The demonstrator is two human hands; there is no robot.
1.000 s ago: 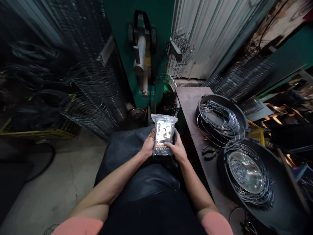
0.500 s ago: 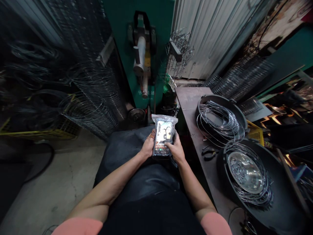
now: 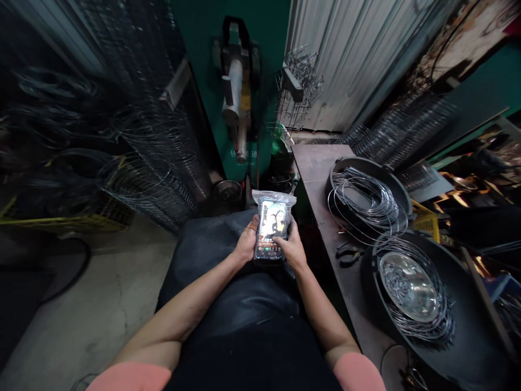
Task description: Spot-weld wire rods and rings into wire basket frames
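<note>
A smartphone (image 3: 272, 224) inside a clear plastic bag (image 3: 274, 196) is held upright over my lap, its screen lit with a bright picture. My left hand (image 3: 247, 241) grips its left edge. On the opposite edge, my right hand (image 3: 293, 247) is wrapped round it, with the thumb lying over the lower part of the screen. The fingers behind the phone are hidden. Dark cloth (image 3: 211, 244) covers my legs beneath it.
At right, a bench (image 3: 321, 201) bears a dark pan (image 3: 401, 190) with coiled wire (image 3: 362, 201), pliers (image 3: 348, 254), and a larger pan (image 3: 476, 309) holding a metal bowl (image 3: 427, 293). Ahead stands a green machine (image 3: 264, 136). Stacked wire rings (image 3: 154, 184) lean at left.
</note>
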